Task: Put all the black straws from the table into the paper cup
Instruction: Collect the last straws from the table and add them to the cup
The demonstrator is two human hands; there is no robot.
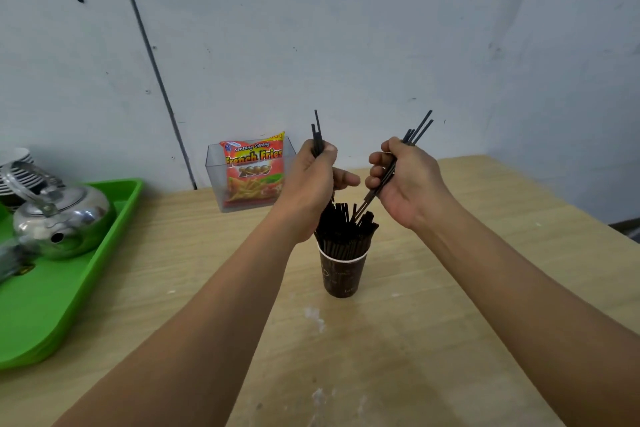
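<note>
Cup point(344, 274) crammed with straws point(341, 232) — both hands point(313, 180) point(407, 180) fisted round more.

I take this for a small drinks stall or pantry corner. Left of my fingers, a green tray point(86, 274) carries a steel kettle point(59, 218) and stacked saucers point(17, 166). Just beyond my fingers, a clear box point(213, 170) against the scuffed white wall point(346, 45) holds a French Fries snack packet point(254, 170). Below them, a paper cup point(343, 276) packed with black straws point(343, 229) stands on the wooden table point(415, 340).
</note>
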